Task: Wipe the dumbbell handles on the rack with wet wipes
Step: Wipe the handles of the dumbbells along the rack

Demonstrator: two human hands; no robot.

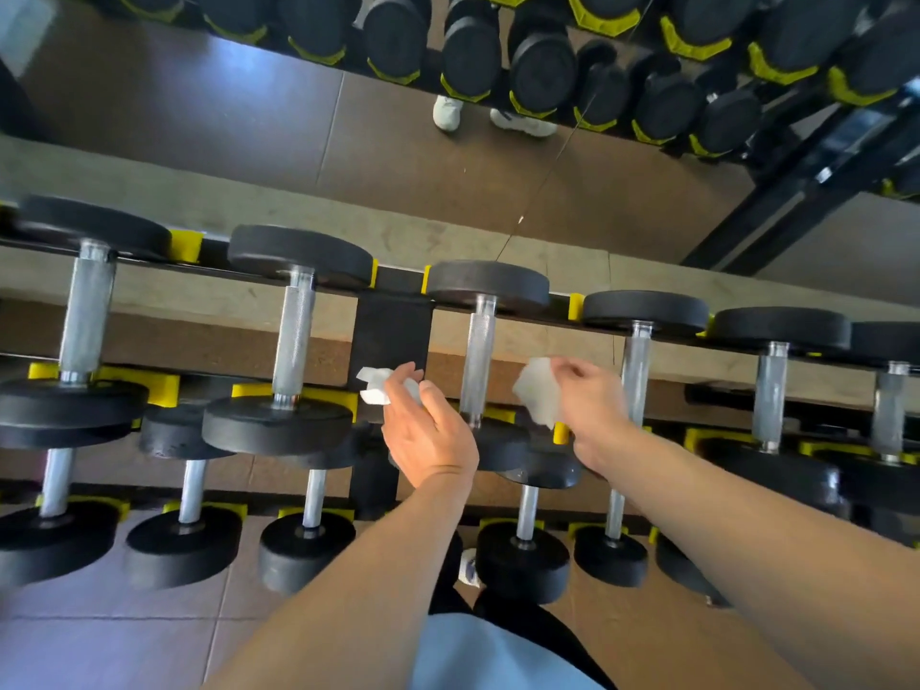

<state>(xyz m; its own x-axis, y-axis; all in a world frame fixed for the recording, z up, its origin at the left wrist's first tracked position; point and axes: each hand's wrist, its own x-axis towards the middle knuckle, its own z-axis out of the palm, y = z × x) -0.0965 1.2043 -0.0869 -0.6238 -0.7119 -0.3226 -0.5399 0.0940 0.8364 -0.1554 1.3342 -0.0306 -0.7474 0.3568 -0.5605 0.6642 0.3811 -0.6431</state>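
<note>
Open gaps separate the dumbbells on the upper tier of the dumbbell rack (393,331), whose black upright post stands just behind the left hand (428,430). A lower tier of smaller dumbbells sits beneath, a mirror (348,127) behind. The knurled dumbbell handle (479,361) lies between both hands, untouched. The left hand pinches a crumpled wet wipe (377,386); the right hand (587,405) holds a second wipe (536,393).

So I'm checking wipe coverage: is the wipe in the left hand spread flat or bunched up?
Bunched up. The left hand pinches the wipe as a crumpled wad, folds poking past the fingertips, not touching any handle.
</note>
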